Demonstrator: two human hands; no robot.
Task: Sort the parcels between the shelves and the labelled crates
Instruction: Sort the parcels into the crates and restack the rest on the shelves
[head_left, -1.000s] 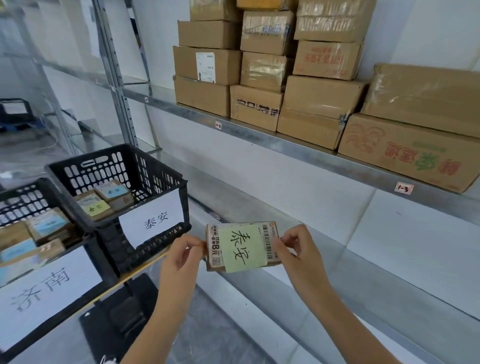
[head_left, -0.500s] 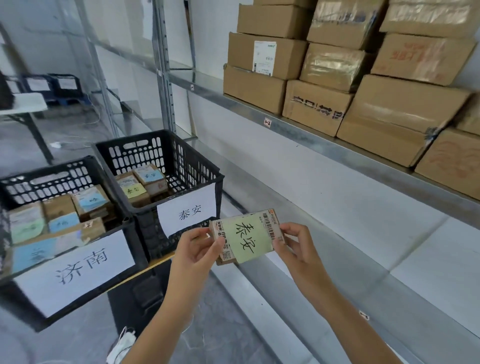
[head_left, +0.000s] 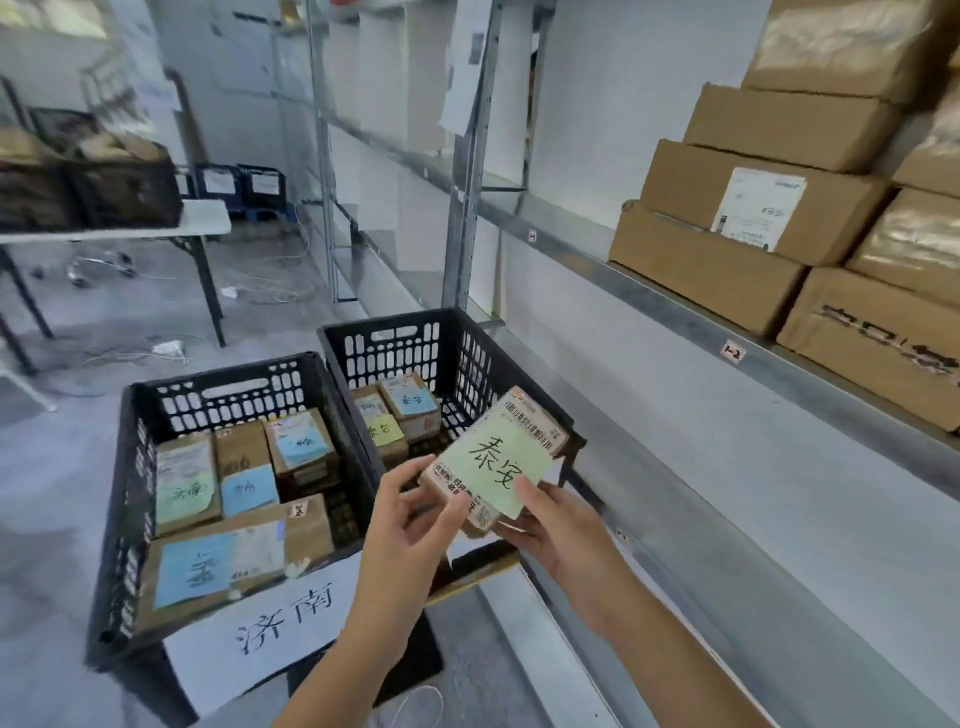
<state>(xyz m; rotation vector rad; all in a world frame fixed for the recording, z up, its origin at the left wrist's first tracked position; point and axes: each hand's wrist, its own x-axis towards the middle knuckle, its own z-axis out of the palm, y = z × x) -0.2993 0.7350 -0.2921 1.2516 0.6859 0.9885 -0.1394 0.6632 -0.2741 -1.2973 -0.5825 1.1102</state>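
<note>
I hold a small cardboard parcel (head_left: 496, 457) with a green note reading 泰安, tilted over the near right corner of the right black crate (head_left: 447, 345). My left hand (head_left: 410, 525) pinches its lower left edge. My right hand (head_left: 556, 525) grips it from below and at the right. That crate holds a few small parcels (head_left: 400, 410) with blue and yellow notes. The left black crate (head_left: 218, 387) carries a white label 济南 (head_left: 270, 618) and holds several parcels with green and blue notes.
Metal shelving (head_left: 675, 317) runs along the right wall with stacked brown cartons (head_left: 769, 208) on the upper shelf. A shelf upright (head_left: 467, 171) stands behind the crates. A white folding table (head_left: 130, 228) with dark crates stands at far left. Cables lie on the grey floor.
My view has swung left toward the crates. Both hands carried the parcel from in front of the lower shelf to above the right crate's near corner, tilting it.
</note>
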